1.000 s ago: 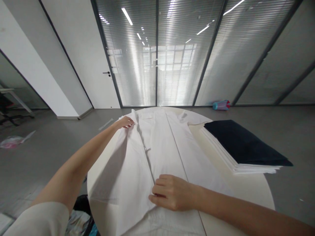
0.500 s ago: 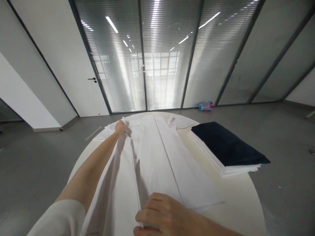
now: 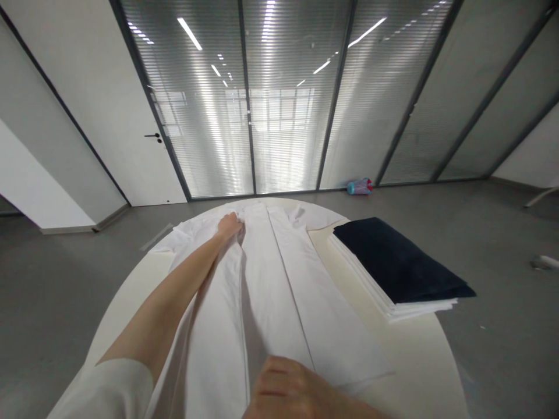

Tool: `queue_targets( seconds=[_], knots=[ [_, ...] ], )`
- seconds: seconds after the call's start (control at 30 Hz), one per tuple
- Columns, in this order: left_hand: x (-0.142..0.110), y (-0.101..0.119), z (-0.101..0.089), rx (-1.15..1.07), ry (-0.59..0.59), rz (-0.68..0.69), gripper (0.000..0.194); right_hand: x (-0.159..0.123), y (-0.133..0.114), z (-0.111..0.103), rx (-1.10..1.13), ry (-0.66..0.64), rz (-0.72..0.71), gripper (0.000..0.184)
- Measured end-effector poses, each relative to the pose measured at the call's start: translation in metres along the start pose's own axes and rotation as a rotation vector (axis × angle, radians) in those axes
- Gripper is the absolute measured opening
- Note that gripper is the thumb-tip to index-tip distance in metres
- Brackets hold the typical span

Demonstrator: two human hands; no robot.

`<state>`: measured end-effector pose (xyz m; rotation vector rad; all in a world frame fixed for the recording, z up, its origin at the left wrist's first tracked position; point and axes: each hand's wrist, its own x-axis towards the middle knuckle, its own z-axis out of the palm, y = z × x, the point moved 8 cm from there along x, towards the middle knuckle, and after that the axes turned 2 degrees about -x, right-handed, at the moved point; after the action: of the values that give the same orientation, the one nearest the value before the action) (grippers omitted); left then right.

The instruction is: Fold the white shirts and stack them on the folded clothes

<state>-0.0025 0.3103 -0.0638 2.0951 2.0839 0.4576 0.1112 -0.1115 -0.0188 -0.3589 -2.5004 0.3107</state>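
A white shirt (image 3: 279,291) lies lengthwise on a round cream table (image 3: 419,355), its collar end at the far side. My left hand (image 3: 230,224) reaches to that far end and pinches a fold of the shirt's left side near the shoulder. My right hand (image 3: 290,393) is at the bottom edge of the view, fingers curled and closed on the same fold near the hem. The raised fold runs as a ridge between both hands. My left arm lies over the shirt's left part.
A stack of folded white cloths topped by a dark navy one (image 3: 397,265) sits on the table's right side. A small blue and pink object (image 3: 359,186) lies on the grey floor by the glass wall. A white door (image 3: 148,137) stands at the left.
My left hand has carried the shirt's left edge inward toward the middle, folding that side over. My right hand has slid nearer to me along the fold. The view has turned left.
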Motion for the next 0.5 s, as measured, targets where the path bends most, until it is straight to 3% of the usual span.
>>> queue_targets(
  seconds=[0.1, 0.27, 0.5],
  knots=[
    [0.003, -0.008, -0.007, 0.023, 0.011, -0.035, 0.039, -0.003, 0.002, 0.007, -0.004, -0.067, -0.004, 0.017],
    [0.007, -0.014, -0.005, 0.085, 0.006, -0.069, 0.040, -0.013, 0.011, 0.036, 0.002, -0.252, 0.014, 0.018],
    [0.010, 0.006, -0.010, 0.182, 0.074, -0.005, 0.034, -0.024, 0.015, 0.052, 0.047, -0.396, 0.045, 0.022]
  ],
)
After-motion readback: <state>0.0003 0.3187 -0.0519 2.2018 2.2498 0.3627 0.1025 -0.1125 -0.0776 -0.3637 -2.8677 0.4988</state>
